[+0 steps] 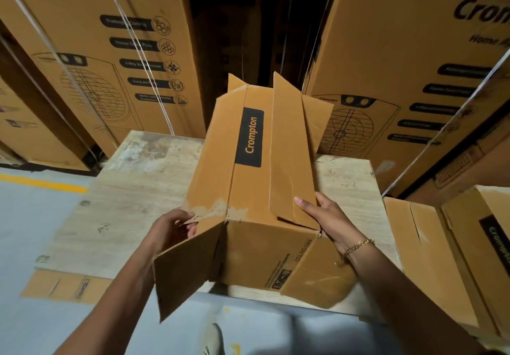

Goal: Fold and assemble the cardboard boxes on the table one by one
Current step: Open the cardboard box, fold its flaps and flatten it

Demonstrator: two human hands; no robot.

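A long brown cardboard box (220, 158) with a black Crompton label lies lengthwise on the worn wooden table (129, 205). Its flaps at the near end and at the far end stand open. My left hand (172, 227) grips the box's near left corner, where the surface paper is torn, just above an open side flap. My right hand (325, 216) holds the near right edge, thumb pressed on a long top flap that is half lifted. A gold bracelet sits on that wrist.
Tall printed appliance cartons (110, 51) lean behind the table on both sides, with a dark gap between them. More brown boxes (455, 244) stand at the right. A flat cardboard sheet (63, 285) lies on the grey floor under the table's left corner.
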